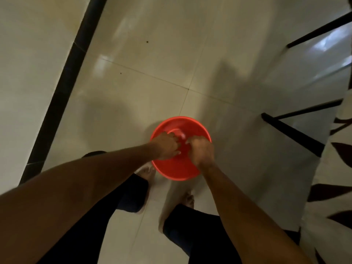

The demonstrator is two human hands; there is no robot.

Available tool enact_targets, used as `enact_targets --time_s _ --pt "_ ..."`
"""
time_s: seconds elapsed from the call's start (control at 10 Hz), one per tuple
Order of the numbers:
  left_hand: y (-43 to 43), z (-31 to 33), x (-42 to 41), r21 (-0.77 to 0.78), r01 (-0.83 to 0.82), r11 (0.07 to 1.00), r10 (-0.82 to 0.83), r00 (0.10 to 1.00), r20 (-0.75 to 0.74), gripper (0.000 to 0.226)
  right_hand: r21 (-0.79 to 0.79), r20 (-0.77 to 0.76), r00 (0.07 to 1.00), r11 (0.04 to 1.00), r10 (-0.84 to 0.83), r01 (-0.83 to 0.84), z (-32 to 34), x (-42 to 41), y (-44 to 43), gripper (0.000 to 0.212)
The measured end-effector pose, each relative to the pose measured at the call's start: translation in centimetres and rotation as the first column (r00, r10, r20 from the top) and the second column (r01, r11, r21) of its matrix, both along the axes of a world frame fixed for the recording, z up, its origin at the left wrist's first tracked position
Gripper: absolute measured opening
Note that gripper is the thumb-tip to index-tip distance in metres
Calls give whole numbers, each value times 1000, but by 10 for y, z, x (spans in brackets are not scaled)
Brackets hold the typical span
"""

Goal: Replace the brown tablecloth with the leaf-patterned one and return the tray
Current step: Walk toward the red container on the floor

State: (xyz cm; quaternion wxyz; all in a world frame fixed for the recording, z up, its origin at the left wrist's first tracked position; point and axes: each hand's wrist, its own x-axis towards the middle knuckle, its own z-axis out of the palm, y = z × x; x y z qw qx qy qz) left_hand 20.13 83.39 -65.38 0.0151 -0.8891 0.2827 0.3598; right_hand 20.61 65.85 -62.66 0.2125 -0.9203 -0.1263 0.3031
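Pale tiled floor [133, 92], glossy, with a black border strip at left. At the right edge hangs a white cloth with dark leaf shapes, the leaf-patterned tablecloth [327, 187], draped over what I take to be the worktop; black frame legs [291, 132] show beneath it. So the cloth swap looks done, judging by this drape.

Red round tray [181, 168] sits low over the floor, just ahead of the person's bare feet. Whether it rests on the tile or is already lifted, cannot tell. Being round, it has no long axis; its open face points up toward the camera, roughly level, with a raised ring at centre.

Left hand [167, 147] and right hand [200, 151] both reach into the tray. The fingers curl together toward the centre ring; whether they pinch it or only touch it is lost in blur.

Risks, as I judge them:
- A grip on the small centre rather than the rim lets the tray tip or swing on the lift.
- The floor is slick; a dropped tray would skid or land on the toes.
- Rising near the draped hem could snag the cloth and drag it askew.
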Motion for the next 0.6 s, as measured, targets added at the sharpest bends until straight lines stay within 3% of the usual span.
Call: enact_targets --time_s 0.2,0.3,0.4,0.5,0.6 --pt "13 6 6 47 124 991 -126 992 23 36 -17 -36 997 998 61 -62 1 5 0 24" --pt "16 35 8 -45 56 997 -56 998 5 35 -27 -43 999 999 -33 32 24 3 1 33" --pt "24 75 -9 -171 -174 970 169 985 -41 27 -118 -37 995 990 -87 83 61 -3 5 20" --pt "33 117 -33 -240 -571 785 543 821 -178 21 -162 -47 994 983 -96 87 103 -15 7 21" --pt "35 164 -60 -168 -826 538 798 563 -214 11 -163 -31 995 983 -96 90 159 -38 9 24"
